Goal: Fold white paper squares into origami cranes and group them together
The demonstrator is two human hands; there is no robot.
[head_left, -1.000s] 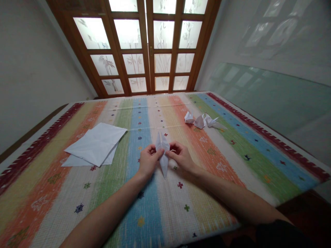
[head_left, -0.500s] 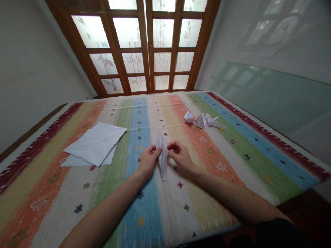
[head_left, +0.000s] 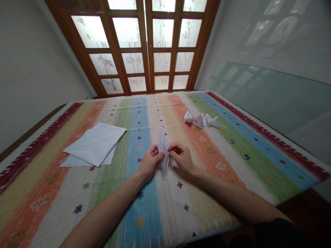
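A narrow, pointed piece of folded white origami paper (head_left: 164,167) is held upright lengthwise between my hands, over the middle of the table. My left hand (head_left: 150,160) pinches it from the left, thumb lying across its front. On the other side, my right hand (head_left: 181,156) grips the paper's right edge between thumb and fingertips. The upper part of the paper spreads into a wider leaf shape, with a crease line down its centre. Fingers behind the paper are hidden.
Flat white paper sheets (head_left: 95,143) lie overlapped on the left of the striped tablecloth (head_left: 113,193). Several folded paper figures (head_left: 200,120) sit together at the back right. A glass panel (head_left: 271,93) leans along the right wall, and wooden doors (head_left: 148,51) stand beyond the table.
The folded paper has turned so that its upper part shows wider. My left thumb has shifted slightly right and down across it, and my right fingers now meet its edge.
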